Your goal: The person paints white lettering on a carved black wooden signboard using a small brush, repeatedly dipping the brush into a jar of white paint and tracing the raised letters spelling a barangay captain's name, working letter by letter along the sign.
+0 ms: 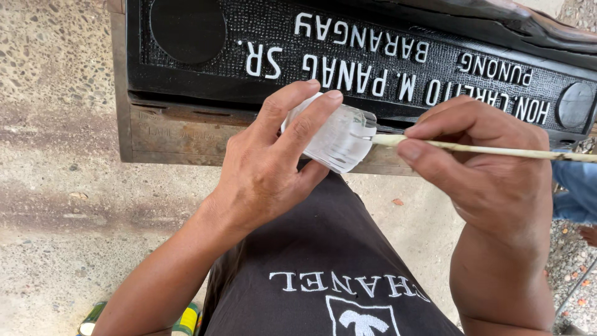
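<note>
Left hand [264, 174] curled tight around a clear plastic cup [336, 138], tipped sideways. Right hand [485, 174] pinching a thin pale brush handle [497, 150], tip inside the cup's mouth. Just beyond both sets of fingertips, a black carved sign [348, 50] with white raised letters on a wooden bench [180, 134].

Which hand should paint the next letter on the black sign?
Probably the right hand: it already grips the brush, whose tip sits in the cup. The left hand is wrapped around that cup, just below the sign.
</note>
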